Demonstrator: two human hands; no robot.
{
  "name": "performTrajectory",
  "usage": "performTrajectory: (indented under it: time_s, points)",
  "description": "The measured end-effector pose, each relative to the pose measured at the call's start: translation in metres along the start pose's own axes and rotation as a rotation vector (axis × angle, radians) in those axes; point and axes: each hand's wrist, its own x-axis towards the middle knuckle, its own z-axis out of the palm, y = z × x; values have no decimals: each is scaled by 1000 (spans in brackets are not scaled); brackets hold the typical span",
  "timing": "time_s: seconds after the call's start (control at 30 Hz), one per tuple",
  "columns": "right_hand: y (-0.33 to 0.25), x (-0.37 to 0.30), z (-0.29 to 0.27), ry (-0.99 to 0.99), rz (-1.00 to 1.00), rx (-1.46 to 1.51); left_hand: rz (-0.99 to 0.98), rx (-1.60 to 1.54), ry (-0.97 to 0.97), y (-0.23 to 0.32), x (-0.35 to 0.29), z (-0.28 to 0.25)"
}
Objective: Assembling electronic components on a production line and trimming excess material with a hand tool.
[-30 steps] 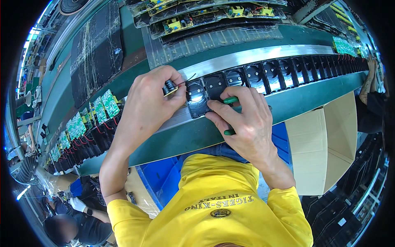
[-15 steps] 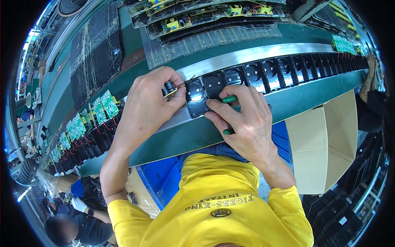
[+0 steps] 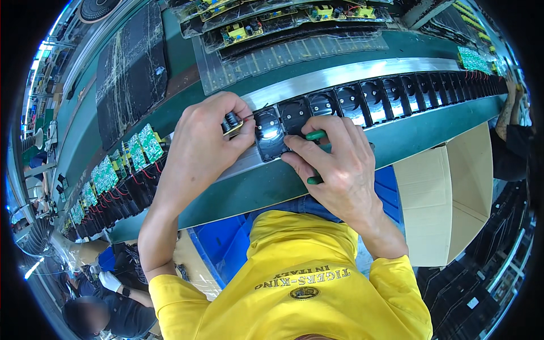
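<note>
My left hand [image 3: 207, 133] pinches a small circuit board [image 3: 233, 122] with dark cylindrical parts, and a thin dark wire stands out near its fingertips. Just right of it lies an open black plastic housing [image 3: 270, 136], the first in a row along the bench. My right hand [image 3: 340, 161] is curled around green-handled pliers [image 3: 316, 135]. Most of that tool is covered by the fingers and its jaws cannot be made out. The right thumb and index fingertips rest near the right edge of the first housing.
More black housings [image 3: 345, 102] run rightward on the metal strip. At left, green circuit boards [image 3: 105, 173] stand with red wires over black housings. Stacked trays of boards [image 3: 249, 34] lie at the back. A cardboard box [image 3: 422, 204] stands right; co-workers sit at both sides.
Both hands have stayed almost in place, with the circuit board and the pliers still held. Hardly anything else differs.
</note>
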Motion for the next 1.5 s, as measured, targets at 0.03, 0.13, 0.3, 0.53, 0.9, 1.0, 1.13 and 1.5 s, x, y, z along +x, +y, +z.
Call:
performTrajectory:
  time_s: [0.03,0.13,0.3,0.53,0.9,1.0,1.13,1.5]
  points:
    - [0,0,0,1,0,2,12,5,5,-2,0,2]
    - [0,0,0,2,-1,5,38,15,16,-4,0,3]
    - [-1,1,-3,-20,13,-2,9,19,-10,0,0,3]
    - [-2,1,-2,-27,2,-1,-10,-97,-40,2,-1,5]
    - [-2,1,-4,-43,-25,-29,55,-43,-52,-6,-1,12]
    - [-5,6,-10,-45,0,59,94,-45,-47,-10,-2,13]
    - [-13,23,-24,-38,86,339,135,-69,-64,-19,-5,5]
    - [-11,92,35,238,432,1654,476,212,-98,-39,-1,-2]
